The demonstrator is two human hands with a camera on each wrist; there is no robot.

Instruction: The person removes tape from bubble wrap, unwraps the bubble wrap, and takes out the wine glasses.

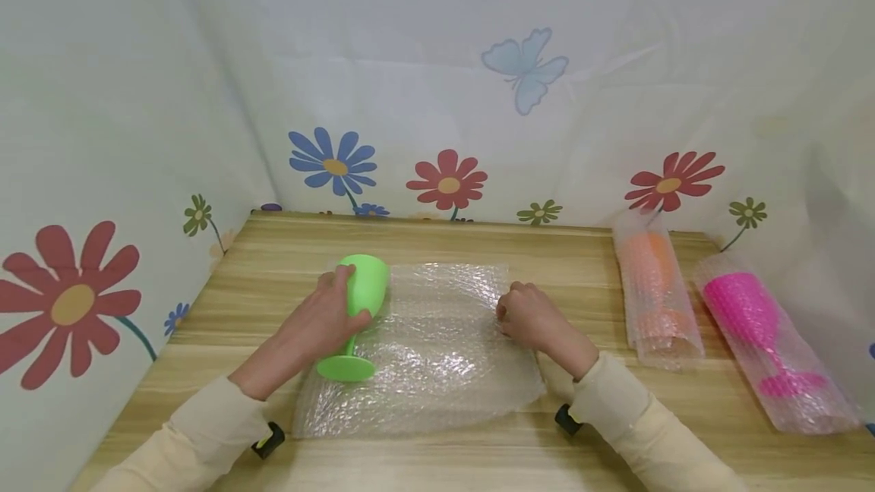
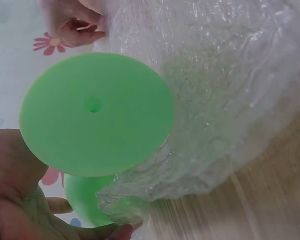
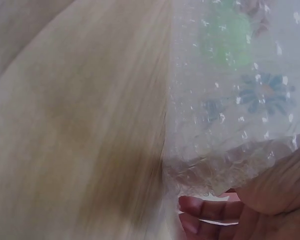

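A plain green plastic goblet (image 1: 368, 287) leans over the left edge of a clear bubble wrap piece (image 1: 437, 340) on the table. My left hand (image 1: 328, 313) grips the goblet by its cup, with the round foot toward me. In the left wrist view the foot's underside (image 2: 95, 135) hides much of the cup, and a fingertip touches the edge of the wrap (image 2: 215, 110). At the wrap's right side my right hand (image 1: 533, 317) pinches its edge. Through the raised wrap (image 3: 230, 110) in the right wrist view, the green goblet shows blurred.
On the right side of the wooden table (image 1: 437, 465) lie two wrapped goblets: an orange goblet (image 1: 652, 268) in bubble wrap and, nearer the right edge, a pink goblet (image 1: 745, 310) in bubble wrap. A flowered cloth (image 1: 424, 82) hangs behind the table and at its sides.
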